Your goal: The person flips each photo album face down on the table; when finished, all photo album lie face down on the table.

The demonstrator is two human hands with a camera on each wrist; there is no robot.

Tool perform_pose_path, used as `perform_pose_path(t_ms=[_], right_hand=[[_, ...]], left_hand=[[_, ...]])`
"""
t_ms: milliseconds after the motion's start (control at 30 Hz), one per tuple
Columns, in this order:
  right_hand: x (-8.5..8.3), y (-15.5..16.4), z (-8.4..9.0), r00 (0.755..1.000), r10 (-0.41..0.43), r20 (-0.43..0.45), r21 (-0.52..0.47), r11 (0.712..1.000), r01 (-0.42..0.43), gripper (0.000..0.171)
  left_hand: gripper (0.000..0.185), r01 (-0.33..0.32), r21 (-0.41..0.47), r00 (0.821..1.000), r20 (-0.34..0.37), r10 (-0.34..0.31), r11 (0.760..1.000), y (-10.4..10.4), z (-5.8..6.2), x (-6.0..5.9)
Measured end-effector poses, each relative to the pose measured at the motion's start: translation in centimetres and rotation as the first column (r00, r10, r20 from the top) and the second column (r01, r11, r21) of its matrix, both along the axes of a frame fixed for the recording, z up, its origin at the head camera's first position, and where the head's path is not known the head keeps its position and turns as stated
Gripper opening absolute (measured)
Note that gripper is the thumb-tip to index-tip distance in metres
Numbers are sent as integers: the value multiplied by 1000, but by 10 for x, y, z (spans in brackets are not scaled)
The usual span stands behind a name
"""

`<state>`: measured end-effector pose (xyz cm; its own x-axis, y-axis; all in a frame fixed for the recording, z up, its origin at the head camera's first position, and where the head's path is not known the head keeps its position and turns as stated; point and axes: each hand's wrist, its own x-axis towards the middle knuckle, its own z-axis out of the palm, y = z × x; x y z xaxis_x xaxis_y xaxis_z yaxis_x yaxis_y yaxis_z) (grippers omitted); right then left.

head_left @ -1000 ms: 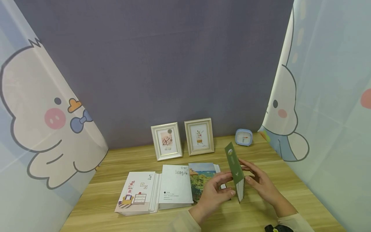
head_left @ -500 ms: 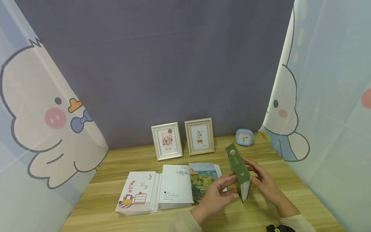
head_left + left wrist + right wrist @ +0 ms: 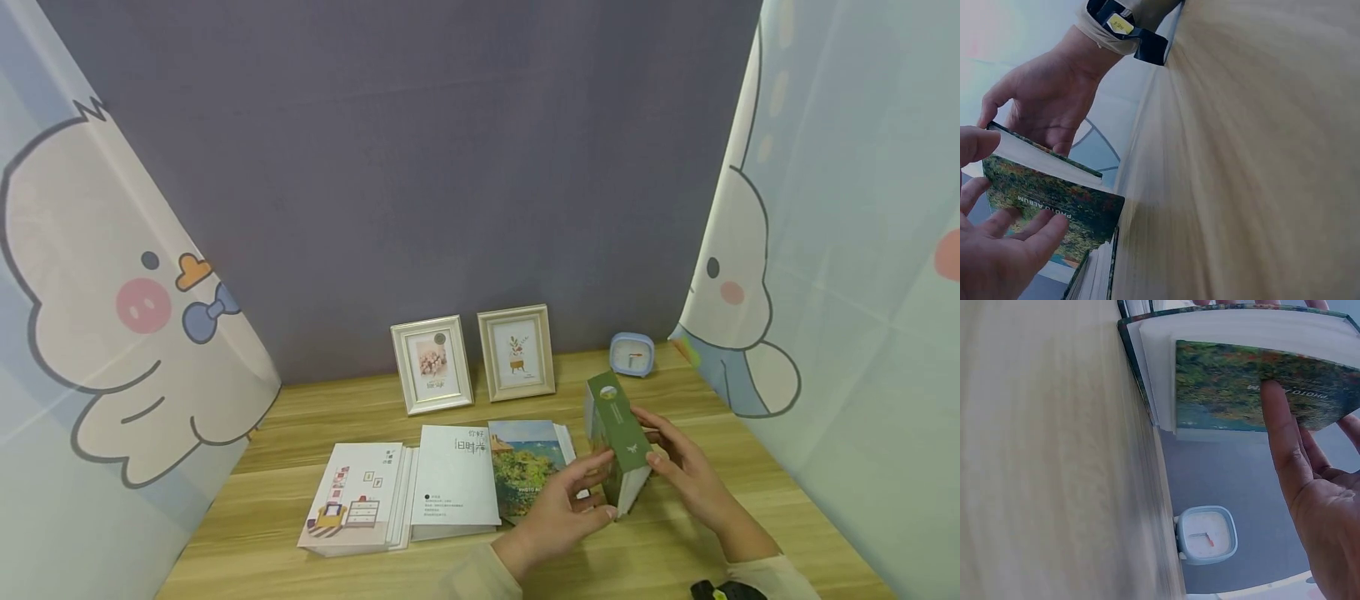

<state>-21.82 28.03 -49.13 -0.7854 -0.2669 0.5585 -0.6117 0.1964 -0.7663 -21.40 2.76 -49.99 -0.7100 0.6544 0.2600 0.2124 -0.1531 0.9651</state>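
Hands: your left hand (image 3: 558, 508) and right hand (image 3: 686, 475) clasp the green album (image 3: 618, 442) from either side.
Album: held tilted above the desk (image 3: 300, 417) (not set down).
Done: three albums (image 3: 442, 487) laid in a row beside it.
Left: placing this one.

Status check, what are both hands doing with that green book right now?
Left hand and right hand hold the green book upright above the desk. Three books lie just left. Nothing blocking.
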Motion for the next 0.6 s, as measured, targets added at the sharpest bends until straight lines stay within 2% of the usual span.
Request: perform_pose_path(t_ms=[233,400,500,600], right_hand=[[0,5,2,1000,-23,-18,-31,999,22,48],[1,5,3,999,-49,6,-55,997,49,42],[1,7,1,992,-120,31,-45,992,122,37],[1,9,-1,976,-213,51,-5,977,213,32]], left_hand=[[60,42,-125,999,-7,-43,991,-4,-2,-1],[61,22,-183,998,-57,-33,983,-4,-3,-2],[61,9,-220,997,-71,-26,975,-4,-3,-1],[58,6,-272,996,-79,-29,962,-4,-5,-1]])
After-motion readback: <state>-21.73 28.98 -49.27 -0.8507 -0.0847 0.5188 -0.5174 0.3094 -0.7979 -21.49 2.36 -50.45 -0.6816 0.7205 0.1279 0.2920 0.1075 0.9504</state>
